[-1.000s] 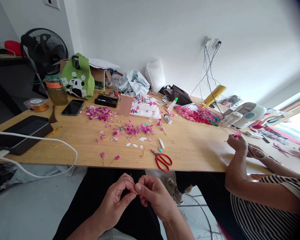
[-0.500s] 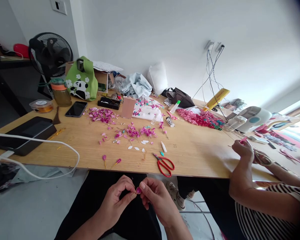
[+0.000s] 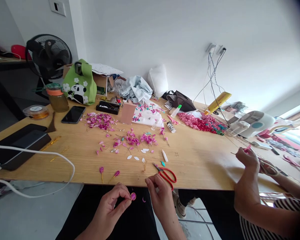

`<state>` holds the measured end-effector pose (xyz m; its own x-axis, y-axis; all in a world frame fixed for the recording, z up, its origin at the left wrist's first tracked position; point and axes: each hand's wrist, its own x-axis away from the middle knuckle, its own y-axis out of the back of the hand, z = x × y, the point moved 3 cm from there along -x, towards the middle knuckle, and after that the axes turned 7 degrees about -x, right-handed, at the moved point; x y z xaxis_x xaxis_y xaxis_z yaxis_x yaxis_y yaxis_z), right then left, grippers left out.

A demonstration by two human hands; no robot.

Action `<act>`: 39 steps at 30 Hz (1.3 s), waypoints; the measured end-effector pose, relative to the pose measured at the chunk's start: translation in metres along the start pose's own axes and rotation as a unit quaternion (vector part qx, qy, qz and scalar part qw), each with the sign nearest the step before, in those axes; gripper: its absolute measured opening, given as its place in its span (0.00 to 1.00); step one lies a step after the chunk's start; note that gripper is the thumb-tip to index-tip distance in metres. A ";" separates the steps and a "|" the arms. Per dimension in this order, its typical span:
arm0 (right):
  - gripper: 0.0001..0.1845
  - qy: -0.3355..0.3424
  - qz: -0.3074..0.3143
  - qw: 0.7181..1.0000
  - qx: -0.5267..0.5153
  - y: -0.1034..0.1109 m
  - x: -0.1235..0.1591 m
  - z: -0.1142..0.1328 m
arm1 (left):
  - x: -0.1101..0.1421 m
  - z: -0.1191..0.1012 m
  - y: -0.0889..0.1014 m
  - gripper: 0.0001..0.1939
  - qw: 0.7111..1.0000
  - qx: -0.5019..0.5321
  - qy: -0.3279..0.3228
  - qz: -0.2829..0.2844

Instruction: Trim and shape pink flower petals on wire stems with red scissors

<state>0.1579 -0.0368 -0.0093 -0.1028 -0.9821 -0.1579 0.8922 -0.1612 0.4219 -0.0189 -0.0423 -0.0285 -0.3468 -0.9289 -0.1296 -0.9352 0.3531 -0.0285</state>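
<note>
Between thumb and forefinger, my left hand (image 3: 115, 205) pinches a small round purple petal with a gold wire rim (image 3: 133, 196), above my lap. My right hand (image 3: 161, 196) is apart from it, at the table's front edge just left of the red scissors' handles (image 3: 173, 173). Its fingers are curled in and its thumb is near the forefinger; whatever they may hold does not show. A thin purple sliver (image 3: 143, 199) shows between my hands against my dark trousers. On the table in front lie two similar wired purple petals (image 3: 101, 170) (image 3: 117, 173).
Loose purple petals (image 3: 101, 120), white leaf shapes (image 3: 136, 158), a teal leaf (image 3: 163, 163) and a white tube (image 3: 164, 156) lie across the table. A white cable (image 3: 72, 166) loops at left. At right, a co-worker's hands (image 3: 248, 158) hold something pink.
My right hand has drawn away from the petal, up and to the right, to the table edge. The left hand still holds the petal, slightly further left. The purple sliver now shows.
</note>
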 end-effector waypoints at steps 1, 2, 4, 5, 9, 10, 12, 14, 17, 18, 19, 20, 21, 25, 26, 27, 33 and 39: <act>0.13 0.043 -0.007 0.997 0.070 0.001 -0.006 -0.001 | -0.003 0.000 0.002 0.06 1.000 0.009 0.011 -0.005; 0.10 0.078 -0.003 0.989 0.128 0.001 -0.012 -0.002 | -0.006 0.001 0.003 0.06 0.999 0.020 0.023 -0.009; 0.09 0.111 0.028 0.971 0.208 -0.002 -0.021 -0.007 | -0.012 0.002 0.005 0.06 0.998 0.043 0.052 -0.017; 0.10 0.116 0.042 0.964 0.235 -0.004 -0.025 -0.010 | -0.014 0.003 0.006 0.06 0.996 0.055 0.066 -0.023; 0.12 0.121 0.068 0.952 0.273 -0.009 -0.033 -0.015 | -0.020 0.008 0.006 0.07 0.987 0.099 0.114 -0.047; 0.12 0.124 0.065 0.955 0.263 -0.009 -0.033 -0.013 | -0.020 0.009 0.006 0.07 0.985 0.108 0.124 -0.053; 0.12 0.125 0.050 0.968 0.212 -0.006 -0.032 -0.004 | -0.020 0.010 0.006 0.07 0.981 0.123 0.136 -0.063; 0.12 0.106 0.029 0.987 0.115 0.000 -0.030 0.009 | -0.020 0.011 0.007 0.06 0.979 0.129 0.138 -0.072; 0.10 -0.024 0.056 0.994 -0.090 0.003 -0.025 0.021 | -0.021 0.011 0.007 0.07 0.980 0.120 0.130 -0.089; 0.11 -0.070 0.076 0.982 -0.157 0.002 -0.022 0.023 | -0.021 0.011 0.008 0.07 0.981 0.113 0.125 -0.096; 0.12 -0.107 0.095 0.965 -0.218 -0.001 -0.019 0.024 | -0.021 0.010 0.007 0.07 0.982 0.103 0.119 -0.101; 0.14 -0.134 0.109 0.947 -0.271 -0.004 -0.016 0.025 | -0.021 0.009 0.007 0.07 0.984 0.091 0.110 -0.103; 0.15 -0.149 0.118 0.931 -0.313 -0.008 -0.014 0.025 | -0.021 0.007 0.006 0.07 0.987 0.076 0.099 -0.105; 0.16 -0.165 0.118 0.895 -0.396 -0.021 -0.004 0.023 | -0.020 -0.003 0.002 0.07 0.994 -0.003 0.026 -0.110; 0.16 -0.167 0.115 0.891 -0.406 -0.023 -0.002 0.021 | -0.019 -0.005 0.001 0.07 0.993 -0.021 0.009 -0.113; 0.16 -0.167 0.111 0.888 -0.413 -0.025 0.000 0.020 | -0.019 -0.007 0.000 0.07 0.993 -0.036 -0.004 -0.116; 0.15 -0.174 0.100 0.873 -0.445 -0.026 0.006 0.014 | -0.013 -0.008 -0.007 0.04 0.991 -0.061 -0.034 -0.117; 0.15 -0.164 0.084 0.866 -0.464 -0.025 0.008 0.011 | -0.009 -0.005 -0.012 0.03 0.988 -0.063 -0.051 -0.128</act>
<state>0.1302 -0.0419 -0.0108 0.0790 -0.9836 0.1620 0.8604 -0.0148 -0.5094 -0.0047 -0.0392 -0.0218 -0.0937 -0.9676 -0.2344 -0.9952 0.0842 0.0500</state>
